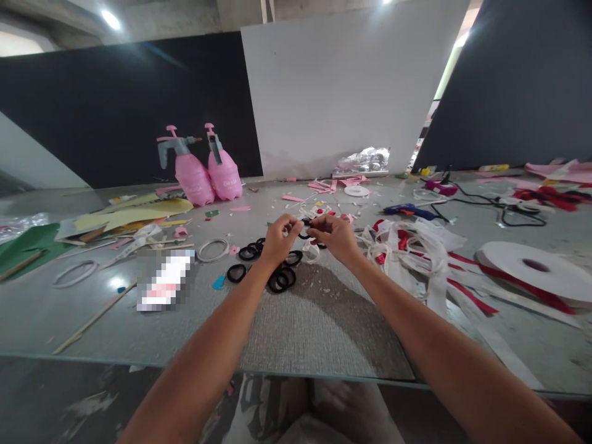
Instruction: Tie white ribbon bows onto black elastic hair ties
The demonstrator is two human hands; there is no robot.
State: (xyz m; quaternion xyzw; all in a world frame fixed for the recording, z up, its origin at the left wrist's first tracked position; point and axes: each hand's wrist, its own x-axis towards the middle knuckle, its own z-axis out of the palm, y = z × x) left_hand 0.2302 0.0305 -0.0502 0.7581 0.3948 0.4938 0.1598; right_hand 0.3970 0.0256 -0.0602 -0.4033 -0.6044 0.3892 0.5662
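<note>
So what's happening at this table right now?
A person has both hands raised over a cluttered craft table. The left hand and right hand pinch a black ring between them. More black rings lie just below, white ribbon is piled to the right, and two pink spray bottles stand behind.

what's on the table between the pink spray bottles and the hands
In the head view, between the pink spray bottles and the hands: scattered pink and green paper scraps.

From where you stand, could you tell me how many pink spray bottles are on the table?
2. One spray bottle stands at the back left by the black board, and the other stands just right of it, touching it. More may be hidden.
</note>
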